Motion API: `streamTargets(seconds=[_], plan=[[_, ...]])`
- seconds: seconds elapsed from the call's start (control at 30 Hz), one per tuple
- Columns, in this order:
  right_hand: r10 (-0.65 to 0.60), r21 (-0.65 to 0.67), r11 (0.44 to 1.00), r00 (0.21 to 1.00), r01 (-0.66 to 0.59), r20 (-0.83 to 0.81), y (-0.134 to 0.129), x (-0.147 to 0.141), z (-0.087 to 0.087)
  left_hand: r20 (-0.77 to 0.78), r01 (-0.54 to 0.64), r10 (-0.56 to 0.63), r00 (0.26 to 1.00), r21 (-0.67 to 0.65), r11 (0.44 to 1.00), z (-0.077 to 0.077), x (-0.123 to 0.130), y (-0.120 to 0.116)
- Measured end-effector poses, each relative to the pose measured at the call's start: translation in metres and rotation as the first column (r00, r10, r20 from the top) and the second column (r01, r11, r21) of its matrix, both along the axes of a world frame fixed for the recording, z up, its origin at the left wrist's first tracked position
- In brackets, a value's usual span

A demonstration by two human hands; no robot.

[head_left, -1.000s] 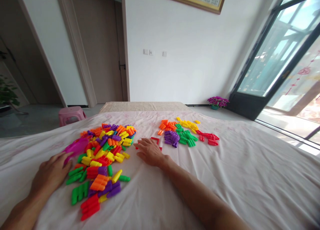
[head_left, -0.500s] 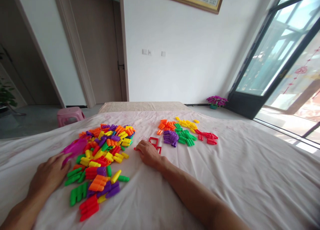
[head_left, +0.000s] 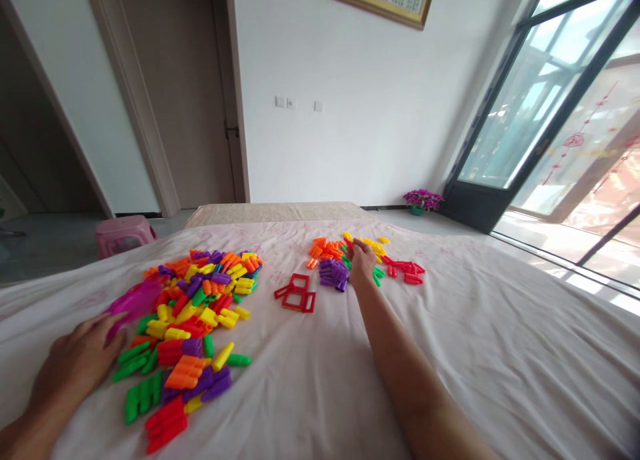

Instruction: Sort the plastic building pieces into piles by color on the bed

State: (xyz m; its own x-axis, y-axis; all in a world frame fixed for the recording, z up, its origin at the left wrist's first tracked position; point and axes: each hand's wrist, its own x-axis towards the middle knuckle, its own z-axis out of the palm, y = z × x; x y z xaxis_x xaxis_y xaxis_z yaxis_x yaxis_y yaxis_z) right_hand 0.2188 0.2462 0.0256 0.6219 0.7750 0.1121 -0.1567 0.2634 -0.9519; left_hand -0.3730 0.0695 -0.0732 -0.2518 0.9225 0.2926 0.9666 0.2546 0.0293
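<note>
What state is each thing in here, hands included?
Left hand: loosely spread at the magenta item
Magenta item: lying beside the mixed pile
Right hand: pinching a red piece
Mixed pile: loose, colors jumbled
Purple pieces: grouped together
Red frames: lying flat, bunched
Pink stool: upright
Brown door: shut
Glass door: can't tell whether open

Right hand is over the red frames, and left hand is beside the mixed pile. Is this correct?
Not quite: the head view shows the right hand over the green pieces, not the red frames. The left hand is beside the mixed pile, as you say.
</note>
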Motion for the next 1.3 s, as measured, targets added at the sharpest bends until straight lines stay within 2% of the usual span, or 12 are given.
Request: streamTargets(seconds=[0.07,0.13,0.27,0.4,0.6,0.73,0.83,0.9,0.97,1.07,1.2,1.3], plan=[[-0.097,-0.018,0.995,0.938,0.097,-0.334,0.007,0.026,0.000,-0.006,-0.002,0.002,1.000,-0.008,1.000,-0.002,-0.003,0.001],[-0.152,-0.035,0.987,0.866,0.154,-0.477,0.010,0.051,0.002,-0.008,-0.006,0.006,1.000,-0.017,1.000,-0.005,-0.006,0.002],[-0.165,-0.011,0.981,0.813,0.191,-0.558,0.005,0.090,0.009,-0.001,-0.015,0.015,1.000,-0.023,1.000,-0.011,-0.013,0.005],[-0.111,0.021,0.988,0.788,0.155,-0.606,-0.001,0.095,0.011,-0.005,-0.020,0.020,1.000,-0.013,1.000,-0.014,-0.017,0.006],[-0.027,0.020,0.999,0.789,0.050,-0.614,-0.002,0.049,0.016,0.007,-0.019,0.019,1.000,-0.001,1.000,-0.014,-0.015,0.006],[0.159,0.056,0.987,0.844,-0.152,-0.512,-0.012,0.001,0.024,0.016,0.006,-0.006,1.000,0.020,1.000,-0.002,-0.002,0.001],[0.399,0.053,0.913,0.862,-0.404,-0.313,-0.027,-0.041,0.025,0.043,0.025,-0.027,0.999,0.047,0.999,0.009,0.010,-0.004],[0.551,0.007,0.830,0.820,-0.557,-0.152,-0.038,-0.069,0.019,0.052,0.016,-0.019,0.998,0.053,0.998,0.013,0.015,-0.006],[0.677,-0.065,0.736,0.735,-0.674,0.038,-0.051,-0.096,0.007,0.050,-0.007,0.005,0.999,0.046,0.999,0.016,0.019,-0.007],[0.766,-0.188,0.621,0.538,-0.761,0.352,-0.074,-0.130,-0.015,0.048,-0.017,0.016,0.999,0.030,0.999,0.017,0.021,-0.007],[0.594,-0.249,0.549,0.162,-0.798,0.788,-0.106,-0.157,-0.031,0.045,0.001,-0.003,0.999,0.038,0.999,0.018,0.021,-0.008],[0.430,-0.315,0.512,-0.079,-0.799,0.899,-0.122,-0.168,-0.031,0.076,0.017,-0.021,0.997,0.058,0.998,0.018,0.021,-0.009]])
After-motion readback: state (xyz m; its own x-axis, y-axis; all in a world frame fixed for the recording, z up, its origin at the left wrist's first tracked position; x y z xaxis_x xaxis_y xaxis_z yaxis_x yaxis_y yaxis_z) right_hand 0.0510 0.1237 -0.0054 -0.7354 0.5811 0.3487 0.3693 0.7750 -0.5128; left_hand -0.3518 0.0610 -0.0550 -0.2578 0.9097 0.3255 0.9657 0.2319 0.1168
